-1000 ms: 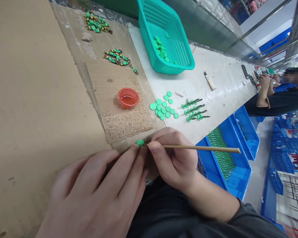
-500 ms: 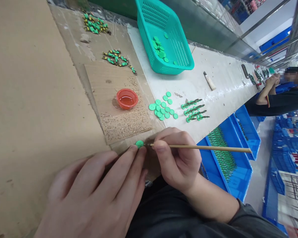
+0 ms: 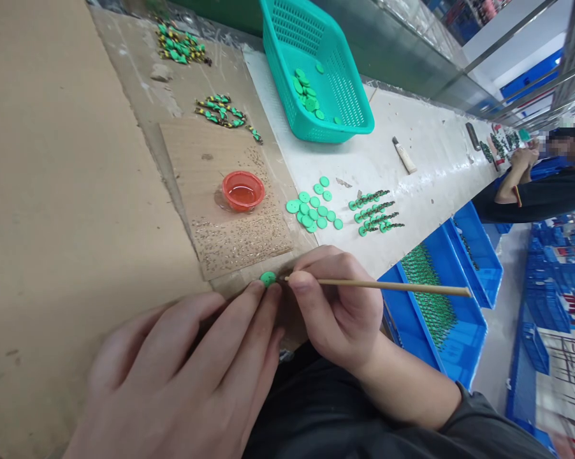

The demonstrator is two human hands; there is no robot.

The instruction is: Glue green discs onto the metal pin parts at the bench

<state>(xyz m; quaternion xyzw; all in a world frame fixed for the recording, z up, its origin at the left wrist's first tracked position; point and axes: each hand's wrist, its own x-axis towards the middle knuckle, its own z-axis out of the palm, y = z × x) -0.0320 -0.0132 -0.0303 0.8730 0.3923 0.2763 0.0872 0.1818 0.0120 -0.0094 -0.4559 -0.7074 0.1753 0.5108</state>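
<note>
A small green button-like disc [image 3: 268,278] is at the fingertips of my left hand [image 3: 187,376]. The index and middle fingertips press against its near edge; the thumb is hidden below. My right hand [image 3: 338,312] pinches a thin wooden stick [image 3: 402,287] between thumb and fingers, close to its working end. That end points left at the disc, with a small dark bit at the tip. Whether the tip touches the disc I cannot tell. Just beyond the hands lies a loose group of green discs [image 3: 315,202], beside several discs with dark twisted strands [image 3: 376,213] set in rows.
A red bowl [image 3: 243,191] of liquid stands on speckled cardboard [image 3: 240,245]. Behind it are green-and-black beaded pieces [image 3: 223,110] and a turquoise basket [image 3: 333,131] holding discs. A tube [image 3: 404,156] lies farther right. Blue bins [image 3: 464,338] flank the table; another person [image 3: 545,191] works beyond.
My right hand and the stick have shifted slightly left, toward the green disc. My left hand stays almost still on the disc.
</note>
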